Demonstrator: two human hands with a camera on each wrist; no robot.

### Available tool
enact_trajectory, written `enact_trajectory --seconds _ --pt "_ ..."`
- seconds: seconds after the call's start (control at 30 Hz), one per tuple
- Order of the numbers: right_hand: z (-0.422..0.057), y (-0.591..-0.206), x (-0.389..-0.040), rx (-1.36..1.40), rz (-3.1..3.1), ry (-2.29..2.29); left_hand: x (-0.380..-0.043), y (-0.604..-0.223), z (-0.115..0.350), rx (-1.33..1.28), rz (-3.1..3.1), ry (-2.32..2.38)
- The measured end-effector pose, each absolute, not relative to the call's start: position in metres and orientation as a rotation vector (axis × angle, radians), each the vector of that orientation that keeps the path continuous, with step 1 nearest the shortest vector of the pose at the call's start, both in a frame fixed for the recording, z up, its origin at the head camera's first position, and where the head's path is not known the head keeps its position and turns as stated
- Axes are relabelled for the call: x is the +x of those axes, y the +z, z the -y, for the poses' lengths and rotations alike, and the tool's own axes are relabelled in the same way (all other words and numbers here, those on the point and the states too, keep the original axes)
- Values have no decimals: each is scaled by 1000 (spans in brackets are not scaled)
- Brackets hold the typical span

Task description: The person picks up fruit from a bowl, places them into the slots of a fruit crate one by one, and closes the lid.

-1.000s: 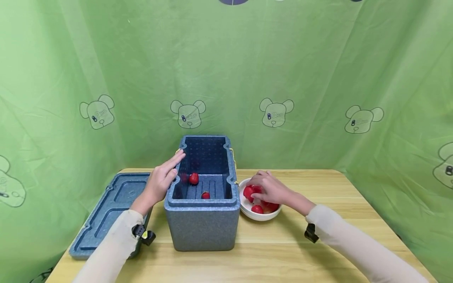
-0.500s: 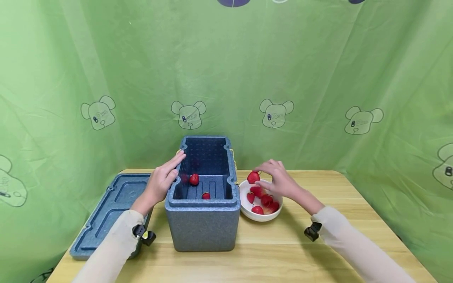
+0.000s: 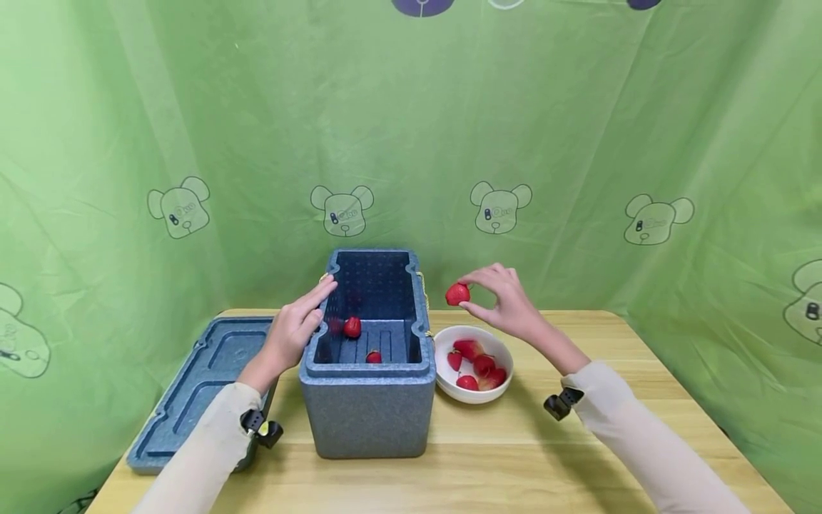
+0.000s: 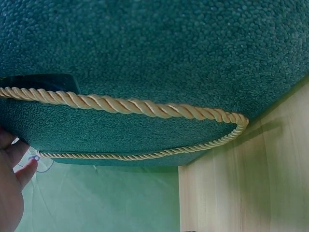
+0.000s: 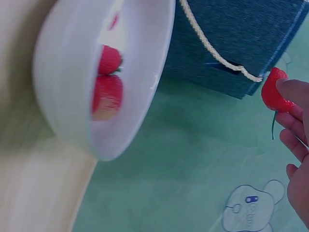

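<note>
Above the white bowl (image 3: 443, 375), my right hand (image 3: 504, 300) pinches a red strawberry (image 3: 458, 294) between thumb and fingertips. The right wrist view shows the same strawberry (image 5: 276, 90) with its thin green stem hanging down. Several more strawberries (image 3: 484, 365) lie in the bowl. My left hand (image 3: 295, 325) rests with straight fingers on the left rim of a blue-grey foam box (image 3: 367, 417), which is open at the top. Inside the box are two strawberries, one (image 3: 352, 327) by the left wall and one (image 3: 374, 356) partly hidden by the front rim.
The box's grooved lid (image 3: 205, 385) lies on the wooden table (image 3: 488, 464) to the left, partly under my left forearm. A twisted yellow rope handle (image 4: 145, 107) hangs along the box's side. Behind everything stands a green curtain (image 3: 411, 128) printed with bear heads.
My right hand has picked a strawberry out of the bowl and raised it well above the rim. The left hand has stayed on the box's rim.
</note>
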State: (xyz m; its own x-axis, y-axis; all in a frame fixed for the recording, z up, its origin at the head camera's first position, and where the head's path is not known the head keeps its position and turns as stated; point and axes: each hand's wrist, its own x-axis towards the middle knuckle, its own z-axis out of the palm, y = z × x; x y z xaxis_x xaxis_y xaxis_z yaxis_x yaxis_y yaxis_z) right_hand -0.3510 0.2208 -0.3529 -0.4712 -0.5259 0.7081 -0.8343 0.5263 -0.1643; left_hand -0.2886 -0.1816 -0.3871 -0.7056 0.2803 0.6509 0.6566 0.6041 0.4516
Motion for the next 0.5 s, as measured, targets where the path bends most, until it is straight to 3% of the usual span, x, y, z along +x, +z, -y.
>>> enact_trajectory --seconds 0.5 --pt "-192 -302 -347 1167 2103 659 -289 -388 182 -751 2296 -944"
